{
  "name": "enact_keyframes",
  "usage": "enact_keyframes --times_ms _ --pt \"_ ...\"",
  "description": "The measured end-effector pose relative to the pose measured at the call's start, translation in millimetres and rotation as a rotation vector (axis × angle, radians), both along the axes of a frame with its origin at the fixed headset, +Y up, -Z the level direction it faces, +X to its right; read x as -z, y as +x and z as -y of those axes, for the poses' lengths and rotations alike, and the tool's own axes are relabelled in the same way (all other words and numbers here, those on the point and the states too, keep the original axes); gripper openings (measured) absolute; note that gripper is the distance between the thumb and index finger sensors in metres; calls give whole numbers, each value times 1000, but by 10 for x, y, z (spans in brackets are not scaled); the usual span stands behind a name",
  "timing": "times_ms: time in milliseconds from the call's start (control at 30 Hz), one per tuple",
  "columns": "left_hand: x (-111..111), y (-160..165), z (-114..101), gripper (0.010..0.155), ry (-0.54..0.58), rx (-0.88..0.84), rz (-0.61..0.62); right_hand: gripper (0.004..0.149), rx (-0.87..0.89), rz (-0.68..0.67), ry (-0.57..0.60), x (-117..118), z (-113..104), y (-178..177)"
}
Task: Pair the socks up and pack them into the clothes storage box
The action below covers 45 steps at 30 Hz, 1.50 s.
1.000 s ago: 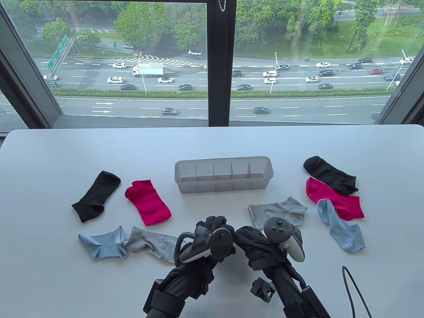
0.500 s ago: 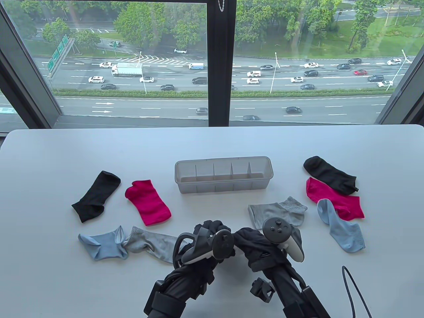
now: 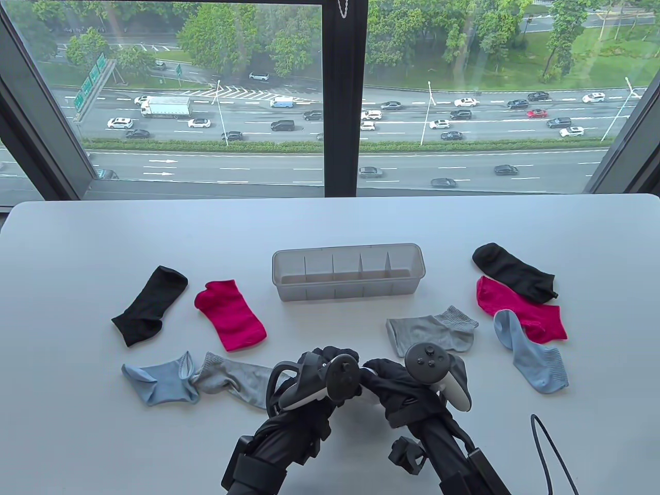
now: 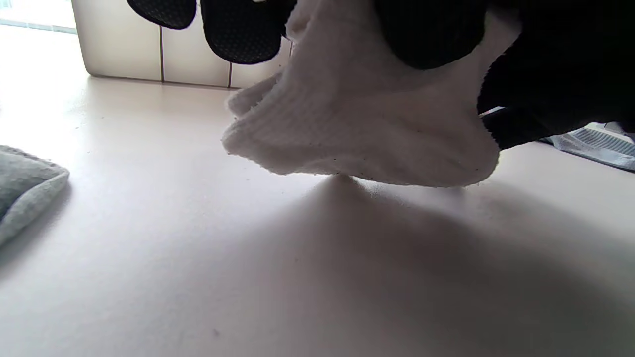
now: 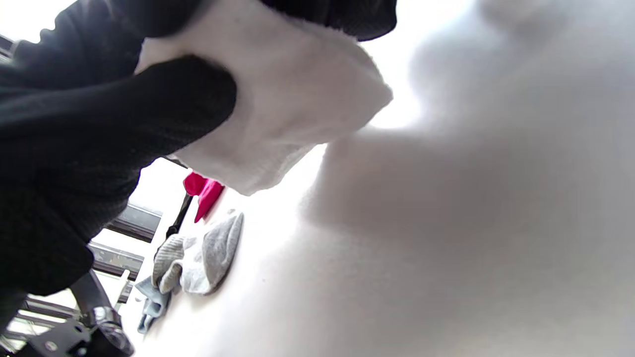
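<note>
While both hands, left hand and right hand, curl round a white sock near the tabletop's front edge, trackers hide it from above; only wrist views show it. Loose socks flank the storage box at centre.

A clear divided box sits mid-tabletop. Black, red, blue and grey socks lie flat towards both side edges. A white sock, apparently bunched, hangs just above the near edge.

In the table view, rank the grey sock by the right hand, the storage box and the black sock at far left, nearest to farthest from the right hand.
From the right hand:
1. Grey sock, just beyond it.
2. Storage box, farther back, centre.
3. Black sock, far left.
</note>
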<state>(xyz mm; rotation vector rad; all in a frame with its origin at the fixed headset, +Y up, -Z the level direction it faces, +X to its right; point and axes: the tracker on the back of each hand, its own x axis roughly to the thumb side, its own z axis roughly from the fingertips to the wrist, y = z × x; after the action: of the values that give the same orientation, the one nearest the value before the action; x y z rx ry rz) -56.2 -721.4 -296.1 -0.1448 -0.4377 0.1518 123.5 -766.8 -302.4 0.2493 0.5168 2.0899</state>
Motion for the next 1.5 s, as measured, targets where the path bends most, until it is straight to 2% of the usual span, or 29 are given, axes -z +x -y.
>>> enact_keyframes --times_ms 100,200,300,400,467,567,700,833,900,933,1000,1067,1167,1233,1300,1500 --pt "15 5 -5 52 -52 -4 29 68 12 -9 43 -4 -44 16" --pt "14 31 17 53 -64 25 37 54 79 48 69 -5 -91 19" --pt "15 29 -12 55 -55 2 22 49 88 53 78 -3 -100 26" --pt "-2 10 -33 67 -10 -10 -1 49 49 64 89 2 -87 32" --pt "-9 20 -58 59 12 -59 8 53 50 74 82 16 -67 45" --pt "-8 26 -52 56 8 -51 6 68 79 51 81 13 -71 41" --pt "-12 30 16 60 -2 -7 21 54 55 59 113 17 -113 33" --pt "14 8 20 63 -28 -4 2 52 74 65 87 9 -85 21" --pt "-1 -9 23 65 11 1 -15 51 46 69 96 20 -82 14" --pt "-12 -15 13 61 40 -2 -27 52 39 75 106 23 -82 14" --pt "-10 -14 -2 55 44 -21 -27 55 54 63 111 4 -105 -3" --pt "0 -32 -3 54 28 -30 -26 65 30 41 146 -12 -132 -20" --pt "-1 -34 44 55 -12 -24 -2 56 18 56 160 -7 -162 -23" --pt "-6 0 59 58 -15 -26 -10 54 -10 79 169 -7 -140 -3" --pt "-14 26 47 69 -14 13 -12 52 -3 102 153 -10 -111 21" --pt "-16 38 -16 57 37 -42 -1 54 121 108 68 0 -57 36"
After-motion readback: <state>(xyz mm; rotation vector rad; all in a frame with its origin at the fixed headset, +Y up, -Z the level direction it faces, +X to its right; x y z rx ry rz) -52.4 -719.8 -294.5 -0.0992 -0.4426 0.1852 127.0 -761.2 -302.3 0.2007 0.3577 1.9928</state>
